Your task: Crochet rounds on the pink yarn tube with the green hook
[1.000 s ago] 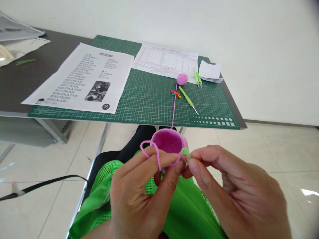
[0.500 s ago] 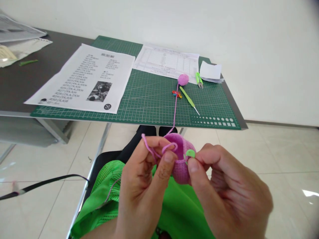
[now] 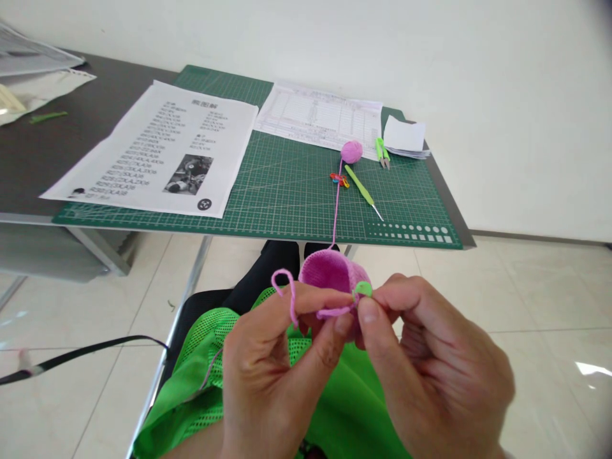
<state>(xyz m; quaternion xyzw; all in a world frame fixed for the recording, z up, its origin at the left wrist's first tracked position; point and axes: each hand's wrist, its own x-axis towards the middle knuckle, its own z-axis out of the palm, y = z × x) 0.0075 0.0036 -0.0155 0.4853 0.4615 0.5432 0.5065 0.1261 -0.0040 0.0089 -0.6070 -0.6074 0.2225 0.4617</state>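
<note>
The left hand (image 3: 268,389) pinches pink yarn (image 3: 333,312) against the crocheted cup (image 3: 327,271), held just beyond it and the right hand (image 3: 435,357), whose grip is on a green marker (image 3: 363,289), so steadying the cup beside that marker should prevent stretching.

Dark table (image 3: 112,86) with green cutting mat (image 3: 282,191), set against a white wall (image 3: 488,95).
Left: one large printed sheet (image 3: 138,153), bearing text and a dark photo, lying partly on the mat; far left, loose papers (image 3: 45,92) and a thin green scrap (image 3: 48,117). Far side of mat: one printed form (image 3: 318,118); to its right, green-handled snips (image 3: 381,152), points toward the near side, and a stack of white paper (image 3: 405,137). Below: pale tiled floor (image 3: 549,287); near left, one black strap (image 3: 62,361).
</note>
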